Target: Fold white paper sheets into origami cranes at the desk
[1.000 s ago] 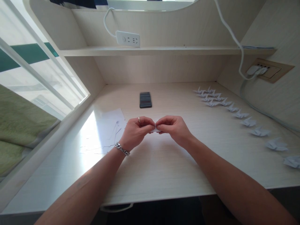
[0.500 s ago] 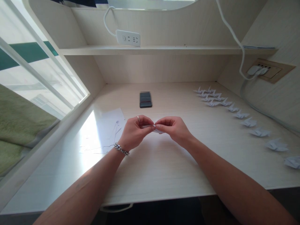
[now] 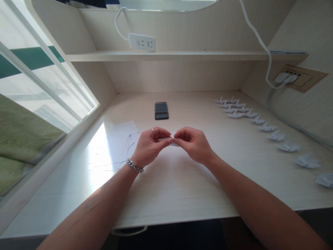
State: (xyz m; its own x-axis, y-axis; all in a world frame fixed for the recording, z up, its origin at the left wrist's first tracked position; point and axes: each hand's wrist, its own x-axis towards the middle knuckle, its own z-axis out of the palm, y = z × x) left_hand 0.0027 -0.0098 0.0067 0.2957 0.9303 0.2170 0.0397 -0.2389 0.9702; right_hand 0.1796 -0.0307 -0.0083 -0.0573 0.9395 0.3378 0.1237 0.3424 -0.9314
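Observation:
Between my two hands is a small piece of folded white paper [image 3: 174, 144], mostly hidden by the fingers. My left hand [image 3: 152, 146], with a ring and a chain bracelet, is closed on its left part, thumb against forefinger. My right hand [image 3: 194, 143] pinches it from the other side, so the fingertips nearly meet. Left of my left hand lie sheets of white paper [image 3: 118, 140] on the desk [image 3: 177, 194]. Along the right side stand several folded paper cranes [image 3: 288, 147] in a curving row, bunched closer together at the back.
A dark phone-like object [image 3: 161, 111], partly pixelated, lies beyond my hands. On the shelf [image 3: 177, 56] a white power strip [image 3: 142, 42] leans against the back. A white cable [image 3: 256, 33] runs down to a wall socket [image 3: 303, 78]. Green cloth [image 3: 23, 142] hangs at the left.
My right hand has shifted up slightly, and its fingertips have turned a little on the paper. Less of the paper shows below the fingers. My left hand has hardly moved.

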